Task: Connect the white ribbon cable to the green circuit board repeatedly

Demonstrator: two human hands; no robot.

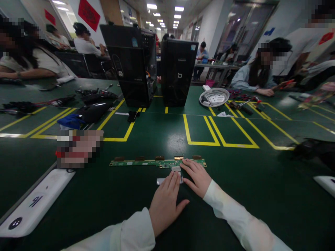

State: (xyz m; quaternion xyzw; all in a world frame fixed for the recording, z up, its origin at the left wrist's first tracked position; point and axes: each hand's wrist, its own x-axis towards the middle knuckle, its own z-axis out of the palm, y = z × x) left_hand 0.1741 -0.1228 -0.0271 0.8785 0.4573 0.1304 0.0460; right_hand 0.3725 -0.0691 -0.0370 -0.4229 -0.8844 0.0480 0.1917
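Note:
A long, narrow green circuit board (pixel 141 162) lies crosswise on the green table, with several brown film tabs along its far edge. Below its middle sits a pale flat ribbon cable (pixel 162 181), partly covered by my fingers. My left hand (pixel 166 200) lies over this cable, fingers stretched out together and thumb apart, fingertips just short of the board. My right hand (pixel 197 176) rests on the right part of the board, its fingers spread and the fingertips near a film tab. Neither hand is wrapped round anything.
Two black computer towers (pixel 129 69) (pixel 178 73) stand at the back. A white basket (pixel 214 97) with small parts is right of them. Cables and tools (pixel 96 96) lie at left, near a long white device (pixel 36 202). Yellow tape (pixel 204 143) marks the table. Several people sit around.

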